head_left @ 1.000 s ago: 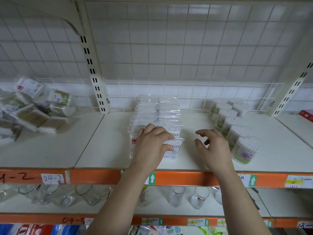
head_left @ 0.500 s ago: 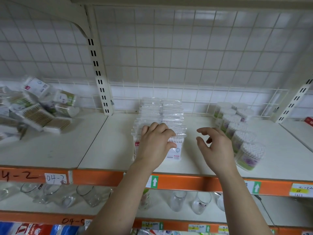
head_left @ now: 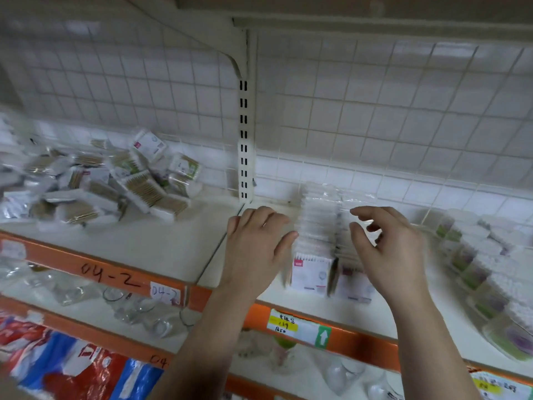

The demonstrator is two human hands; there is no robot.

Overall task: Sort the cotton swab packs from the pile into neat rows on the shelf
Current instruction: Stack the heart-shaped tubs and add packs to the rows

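The left hand [head_left: 253, 249] held nothing, fingers relaxed, thumb just beside the rows of swab packs [head_left: 315, 232]. The right hand [head_left: 389, 252] hung over them, fingers loosely curled and apart, empty. The pile [head_left: 101, 186] lay at ten o'clock.

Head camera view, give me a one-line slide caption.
Left hand and right hand, both empty, at two rows of swab packs; the unsorted pile lies further left.

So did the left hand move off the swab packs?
Yes. The left hand has slid left off the front pack and is now beside the row.
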